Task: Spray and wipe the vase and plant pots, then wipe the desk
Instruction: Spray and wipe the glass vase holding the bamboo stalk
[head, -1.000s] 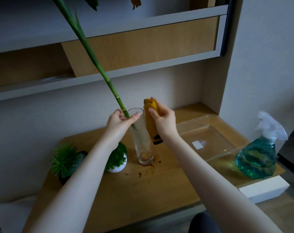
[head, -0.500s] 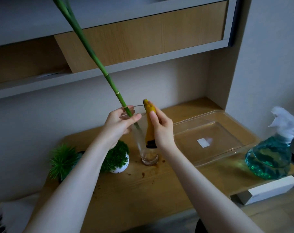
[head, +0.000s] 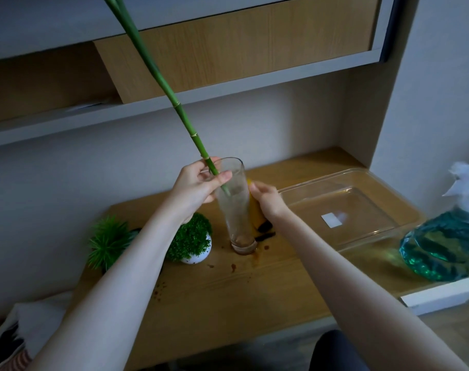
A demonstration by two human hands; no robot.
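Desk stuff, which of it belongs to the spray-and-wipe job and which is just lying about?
In the job: glass vase, yellow cloth, spray bottle, white plant pot, dark plant pot, stained desk.

Lying about: clear tray, white box.

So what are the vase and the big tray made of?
The vase looks like clear, smudgy glass: the stem shows through it. The tray is see-through too, with shiny rims; it may be glass or hard plastic.
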